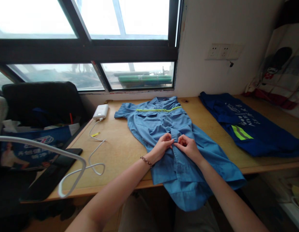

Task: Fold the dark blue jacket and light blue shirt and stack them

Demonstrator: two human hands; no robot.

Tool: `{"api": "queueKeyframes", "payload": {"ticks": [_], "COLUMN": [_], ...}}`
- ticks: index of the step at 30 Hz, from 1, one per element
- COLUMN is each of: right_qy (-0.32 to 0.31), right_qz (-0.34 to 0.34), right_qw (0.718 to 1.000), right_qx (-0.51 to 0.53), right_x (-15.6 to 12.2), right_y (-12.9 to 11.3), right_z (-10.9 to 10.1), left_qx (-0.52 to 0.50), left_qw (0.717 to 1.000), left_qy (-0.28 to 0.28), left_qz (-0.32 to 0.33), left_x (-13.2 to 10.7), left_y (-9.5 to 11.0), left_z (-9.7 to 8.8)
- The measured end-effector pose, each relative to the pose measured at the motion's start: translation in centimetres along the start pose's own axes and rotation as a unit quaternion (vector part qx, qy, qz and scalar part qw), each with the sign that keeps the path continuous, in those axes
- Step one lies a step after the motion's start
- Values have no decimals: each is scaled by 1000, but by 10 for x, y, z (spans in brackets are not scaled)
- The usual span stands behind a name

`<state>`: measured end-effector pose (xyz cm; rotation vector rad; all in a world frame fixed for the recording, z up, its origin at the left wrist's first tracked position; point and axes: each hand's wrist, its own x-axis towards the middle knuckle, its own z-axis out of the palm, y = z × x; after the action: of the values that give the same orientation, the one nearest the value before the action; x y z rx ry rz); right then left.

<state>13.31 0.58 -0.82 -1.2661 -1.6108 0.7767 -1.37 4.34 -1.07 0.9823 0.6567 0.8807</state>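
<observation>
A light blue work shirt point(164, 125) with a yellow reflective stripe lies face up on the wooden table point(115, 151), its hem hanging over the front edge. My left hand point(162, 146) and my right hand point(186, 146) meet at the shirt's front placket, about halfway down. Both hands are closed in a pinch on the placket fabric, fingertips nearly touching each other. A beaded bracelet sits on my left wrist.
A dark blue garment point(246, 129) with a reflective patch lies at the table's right. A white power bank point(101, 111) with its white cable point(96, 154) rests at the left. A white hanger point(54, 154), a black phone point(72, 153) and a black chair point(40, 100) are at the left.
</observation>
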Motion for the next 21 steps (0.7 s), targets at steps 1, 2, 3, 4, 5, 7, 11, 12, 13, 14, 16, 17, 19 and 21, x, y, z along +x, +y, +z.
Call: {"api": "queueKeyframes", "payload": {"ticks": [1, 2, 3, 4, 5, 7, 11, 12, 13, 14, 16, 17, 19, 21], "right_qy": [-4, -8, -12, -15, -18, -19, -21, -26, -30, -33, -33, -32, -39, -59], "right_qz": [4, 9, 14, 18, 22, 23, 15, 15, 14, 13, 7, 7, 22, 56], "right_qw": [1000, 1000, 1000, 999, 999, 999, 1000, 1000, 999, 999, 999, 999, 999, 996], "right_qx": [6, 12, 18, 22, 24, 21, 4, 1, -2, -7, -19, -22, -10, 25], "right_x": [0, 0, 0, 0, 0, -1, 0, 0, 0, 0, 1, 1, 2, 3], "right_y": [0, 1, 2, 2, 2, 3, 3, 3, 3, 4, 5, 6, 9, 11], "right_z": [0, 0, 0, 0, 0, 0, 1, 1, 1, 2, 2, 2, 2, 1], "left_qx": [-6, -9, -10, -7, 0, 19, 73, 88, 103, 118, 152, 171, 211, 245], "left_qw": [1000, 1000, 1000, 1000, 1000, 999, 995, 993, 991, 988, 981, 976, 966, 956], "left_qy": [-4, -8, -11, -14, -16, -18, -20, -21, -24, -28, -36, -39, -43, -47], "left_qz": [0, 0, 2, 6, 11, 28, 65, 73, 82, 92, 114, 125, 145, 155], "left_x": [0, 0, 0, 0, 1, 2, 3, 3, 3, 2, 1, 1, -1, -3], "left_y": [0, -1, -1, -2, -3, -4, -4, -4, -4, -3, -2, -1, 0, 2], "left_z": [0, -1, -1, -2, -2, -3, -1, 0, 1, 2, 3, 3, 3, 3]}}
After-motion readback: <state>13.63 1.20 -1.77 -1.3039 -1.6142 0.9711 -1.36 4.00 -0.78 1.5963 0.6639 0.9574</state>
